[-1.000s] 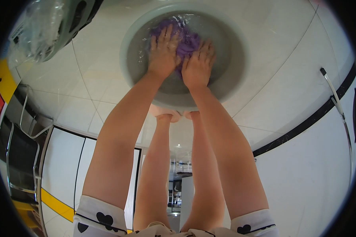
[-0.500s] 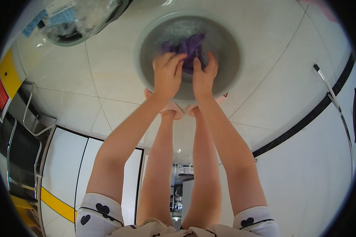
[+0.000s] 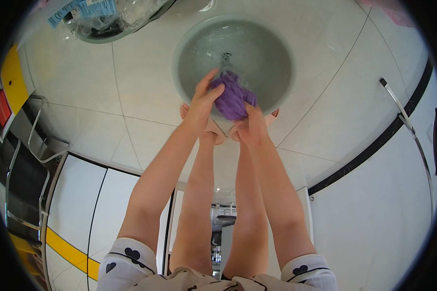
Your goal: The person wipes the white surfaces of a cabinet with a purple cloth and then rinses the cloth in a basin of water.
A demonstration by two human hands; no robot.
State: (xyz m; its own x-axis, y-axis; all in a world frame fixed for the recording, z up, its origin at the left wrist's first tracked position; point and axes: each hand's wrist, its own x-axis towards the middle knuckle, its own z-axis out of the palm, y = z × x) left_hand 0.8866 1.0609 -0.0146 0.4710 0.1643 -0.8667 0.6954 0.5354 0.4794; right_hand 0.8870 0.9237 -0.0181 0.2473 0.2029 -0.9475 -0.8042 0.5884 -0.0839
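A wet, bunched purple cloth (image 3: 232, 98) is lifted at the near side of a round grey-green basin (image 3: 267, 58) with water in it. My left hand (image 3: 203, 101) grips the cloth's left side, thumb on top and fingers curled around its far edge. My right hand (image 3: 252, 125) holds the lower right end, its thumb over the cloth and its other fingers mostly hidden underneath. Water drips and splashes at the cloth's far edge, next to a dark mark (image 3: 226, 57) on the basin's bottom.
The basin stands on a pale tiled floor (image 3: 325, 87), just beyond my feet (image 3: 213, 132). A second tub (image 3: 109, 40) with clear plastic bags and blue packets is at the upper left. A metal-framed chair (image 3: 26, 184) stands left, and a thin metal rod (image 3: 398, 104) right.
The purple cloth has come up out of the water and toward me. Both hands have moved nearer and closed on it, the right one now lower at its near end.
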